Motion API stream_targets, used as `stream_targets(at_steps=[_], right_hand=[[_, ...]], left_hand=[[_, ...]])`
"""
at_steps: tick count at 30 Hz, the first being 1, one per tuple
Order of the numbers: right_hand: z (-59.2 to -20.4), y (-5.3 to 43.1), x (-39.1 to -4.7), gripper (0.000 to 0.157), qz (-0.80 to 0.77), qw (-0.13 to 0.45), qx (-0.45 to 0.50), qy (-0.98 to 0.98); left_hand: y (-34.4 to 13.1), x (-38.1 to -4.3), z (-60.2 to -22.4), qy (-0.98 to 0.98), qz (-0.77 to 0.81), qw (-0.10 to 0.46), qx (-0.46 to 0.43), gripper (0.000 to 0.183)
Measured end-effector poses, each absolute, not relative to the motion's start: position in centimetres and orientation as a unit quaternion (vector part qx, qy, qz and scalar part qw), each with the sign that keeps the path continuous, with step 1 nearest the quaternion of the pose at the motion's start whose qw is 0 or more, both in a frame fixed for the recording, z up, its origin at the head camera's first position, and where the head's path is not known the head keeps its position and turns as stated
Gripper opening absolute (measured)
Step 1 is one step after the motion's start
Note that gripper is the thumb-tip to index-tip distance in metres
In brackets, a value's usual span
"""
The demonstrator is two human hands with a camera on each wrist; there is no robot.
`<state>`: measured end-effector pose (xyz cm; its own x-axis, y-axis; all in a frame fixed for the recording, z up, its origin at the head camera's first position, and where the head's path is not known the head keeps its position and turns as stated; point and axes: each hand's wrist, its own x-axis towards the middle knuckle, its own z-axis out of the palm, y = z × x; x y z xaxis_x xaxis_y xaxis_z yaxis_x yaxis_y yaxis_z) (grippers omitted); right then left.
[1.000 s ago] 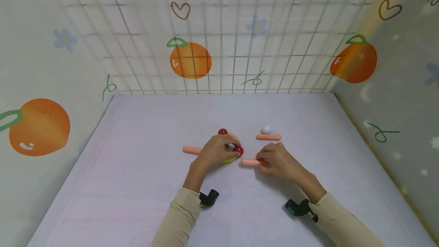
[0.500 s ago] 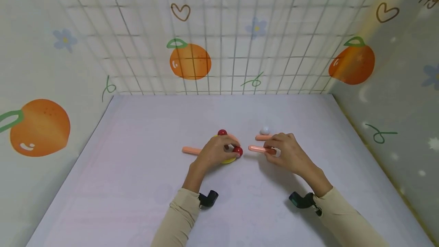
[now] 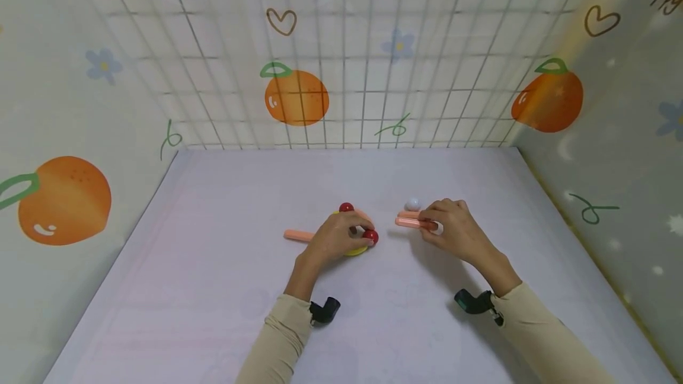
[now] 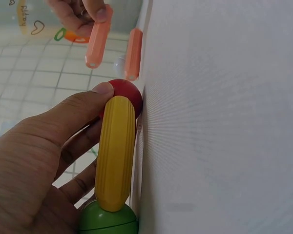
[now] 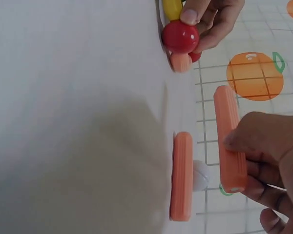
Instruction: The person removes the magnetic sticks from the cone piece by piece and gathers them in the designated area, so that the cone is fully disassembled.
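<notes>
In the centre-right of the head view, the right hand (image 3: 453, 227) pinches a peach rod (image 3: 408, 223) by its right part, thumb on one side and fingers on the other. The rod is raised off the white tabletop (image 3: 213, 301); its long axis runs almost level across the frame, the free end pointing left. In the right wrist view it stands near upright, its top leaning slightly left. Nearly parallel to it, a second peach rod (image 5: 182, 176) lies on the tabletop, with a glossy white ball (image 3: 412, 204) just beside it.

Near the middle of the head view, the left hand (image 3: 337, 234) grips a shiny red ball (image 3: 370, 236) between thumb and fingers. In the left wrist view, a yellow rod (image 4: 115, 156) with lengthwise grooves and tapered ends runs steeply from that ball down to a green ball (image 4: 110, 219), round and marked by a dark seam line. Beyond the fingers in the head view are another red ball (image 3: 346, 207) and a third peach rod (image 3: 364, 215), slanting down to the right. A fourth peach rod (image 3: 299, 235) protrudes left of the hand, pointing left.
</notes>
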<state>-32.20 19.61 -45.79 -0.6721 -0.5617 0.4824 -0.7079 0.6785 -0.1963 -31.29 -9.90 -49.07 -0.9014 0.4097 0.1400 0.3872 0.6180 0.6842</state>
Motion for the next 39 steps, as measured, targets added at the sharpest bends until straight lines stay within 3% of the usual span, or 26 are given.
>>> stream_targets(at_steps=[27,39], right_hand=[[-46.6,20.2,-34.4,0.021,0.134,0.158,0.347,-0.915],[-47.5,20.3,-34.7,0.022,0.122,0.171,0.342,-0.916]], left_hand=[[-9.9,-31.2,-49.2,0.902,0.372,0.015,0.218,0.026],[-9.9,-31.1,-49.0,0.901,0.375,0.019,0.216,0.025]])
